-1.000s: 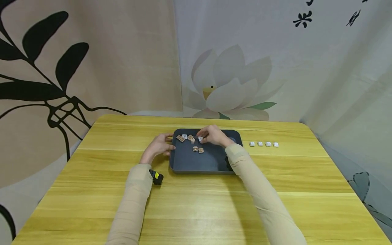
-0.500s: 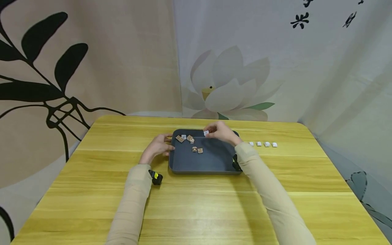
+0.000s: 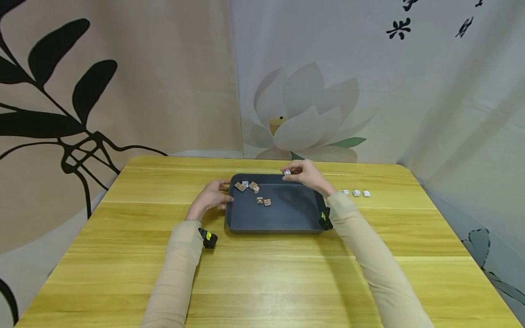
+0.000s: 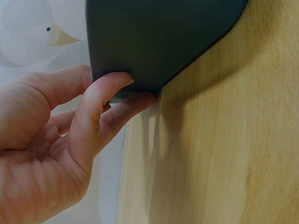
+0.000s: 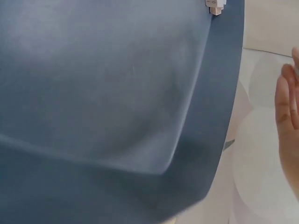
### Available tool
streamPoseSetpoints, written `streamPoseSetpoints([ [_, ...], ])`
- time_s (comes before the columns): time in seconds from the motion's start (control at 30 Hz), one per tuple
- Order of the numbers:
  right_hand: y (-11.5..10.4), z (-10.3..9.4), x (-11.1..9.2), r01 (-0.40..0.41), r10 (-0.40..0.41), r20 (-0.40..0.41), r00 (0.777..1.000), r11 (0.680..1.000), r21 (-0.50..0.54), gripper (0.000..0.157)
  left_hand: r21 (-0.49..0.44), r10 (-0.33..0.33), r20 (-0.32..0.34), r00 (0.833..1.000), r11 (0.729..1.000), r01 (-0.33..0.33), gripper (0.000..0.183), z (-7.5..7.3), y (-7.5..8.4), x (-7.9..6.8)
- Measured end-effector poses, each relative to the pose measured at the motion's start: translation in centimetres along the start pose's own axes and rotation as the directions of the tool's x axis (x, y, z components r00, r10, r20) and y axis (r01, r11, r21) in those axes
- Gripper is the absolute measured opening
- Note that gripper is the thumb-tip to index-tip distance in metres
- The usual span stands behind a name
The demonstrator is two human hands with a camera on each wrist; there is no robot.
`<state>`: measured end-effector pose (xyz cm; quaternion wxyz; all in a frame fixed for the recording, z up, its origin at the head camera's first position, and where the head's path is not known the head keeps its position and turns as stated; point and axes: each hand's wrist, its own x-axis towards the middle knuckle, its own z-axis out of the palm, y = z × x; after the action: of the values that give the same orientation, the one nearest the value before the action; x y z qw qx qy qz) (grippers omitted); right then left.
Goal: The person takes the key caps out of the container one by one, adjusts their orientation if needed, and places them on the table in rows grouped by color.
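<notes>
A dark grey tray (image 3: 283, 223) lies on the table. My left hand (image 3: 211, 195) holds its left side; in the left wrist view, the bent fingers (image 4: 105, 91) press the tray wall (image 4: 140, 42) and its lower edge. Over the tray's far rim, my right hand (image 3: 308, 176) pinches a small white keycap (image 3: 287, 172) between thumb and fingertips. Several brownish keycaps (image 3: 240, 187) and a white one (image 3: 245, 184) lie in the tray, mostly toward its far left. In the right wrist view the right hand (image 5: 290, 116) is cut off at the edge, and the pinched keycap is hidden.
Right of the tray, white keycaps (image 3: 356, 193) stand in a row on the wooden table (image 3: 262, 282), with the right wrist covering the row's near-tray end. A printed curtain (image 3: 184, 82) hangs behind the table's far edge.
The right hand has lifted the white keycap from among the others in the tray and carried it right and up to the far rim. The left hand stays at the tray's side.
</notes>
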<state>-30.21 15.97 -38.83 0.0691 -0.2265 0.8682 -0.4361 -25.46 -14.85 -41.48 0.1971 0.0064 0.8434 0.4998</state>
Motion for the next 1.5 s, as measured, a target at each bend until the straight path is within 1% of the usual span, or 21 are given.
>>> streamPoseSetpoints([
  [0.1,-0.1,-0.4,-0.5,-0.012,0.012,-0.002,1.000,0.996,0.083,0.035,0.001,-0.001,0.002,1.000,1.000,0.001,0.069,0.0,0.0,0.1],
  [0.23,0.0,-1.1,-1.1,-0.003,0.006,-0.014,1.000,0.984,0.179,0.029,0.008,-0.004,0.002,1.000,1.000,0.004,0.069,0.0,0.0,0.1],
  [0.3,0.2,-1.4,-1.5,0.001,0.004,-0.030,1.000,0.988,0.154,0.027,0.009,-0.005,0.003,1.000,1.000,0.005,0.069,0.0,0.0,0.1],
  [0.43,0.8,-2.3,-2.2,0.009,-0.005,-0.068,0.998,0.998,0.055,0.033,0.009,-0.007,0.006,1.000,1.000,0.007,0.069,0.0,0.1,0.0],
  [0.53,1.4,-3.0,-2.7,0.021,-0.020,-0.085,0.996,1.000,0.011,0.035,0.012,-0.006,0.004,1.000,1.000,0.006,0.068,0.0,0.2,-0.2],
  [0.67,2.1,-3.8,-3.3,0.004,-0.002,-0.082,0.997,1.000,0.029,0.034,0.016,0.001,0.003,1.000,1.000,-0.001,0.068,0.0,0.3,-0.2],
  [0.8,2.8,-4.7,-3.9,-0.027,0.034,-0.069,0.997,0.995,0.098,0.041,0.017,0.003,0.007,1.000,1.000,-0.003,0.069,0.0,0.3,-0.2],
  [0.87,3.2,-5.2,-4.2,-0.037,0.046,-0.076,0.996,0.992,0.121,0.042,0.016,0.002,0.009,1.000,1.000,-0.002,0.069,0.0,0.3,-0.2],
  [0.97,3.8,-5.8,-4.5,-0.036,0.048,-0.106,0.993,0.993,0.112,0.040,0.017,0.000,0.009,1.000,1.000,0.000,0.069,0.0,0.3,-0.2],
  [1.07,4.5,-6.3,-4.9,-0.057,0.072,-0.149,0.986,0.993,0.102,0.039,0.020,-0.001,0.007,1.000,1.000,0.001,0.068,0.0,0.3,-0.1],
  [1.17,5.0,-6.9,-5.4,-0.095,0.114,-0.184,0.976,0.989,0.111,0.040,0.019,0.008,0.013,1.000,1.000,-0.008,0.069,0.0,0.3,-0.1],
  [1.23,5.6,-7.4,-5.7,-0.108,0.128,-0.201,0.971,0.988,0.108,0.041,0.013,0.010,0.016,1.000,1.000,-0.010,0.069,0.0,0.3,-0.1],
  [1.4,7.4,-8.8,-7.3,-0.155,0.164,-0.253,0.954,0.986,0.056,0.045,0.012,0.014,0.020,1.000,1.000,-0.014,0.069,0.0,0.2,0.0],
  [1.5,8.4,-9.6,-8.4,-0.192,0.198,-0.277,0.940,0.980,0.049,0.048,0.019,0.016,0.017,1.000,1.000,-0.016,0.069,0.0,0.2,-0.1],
])
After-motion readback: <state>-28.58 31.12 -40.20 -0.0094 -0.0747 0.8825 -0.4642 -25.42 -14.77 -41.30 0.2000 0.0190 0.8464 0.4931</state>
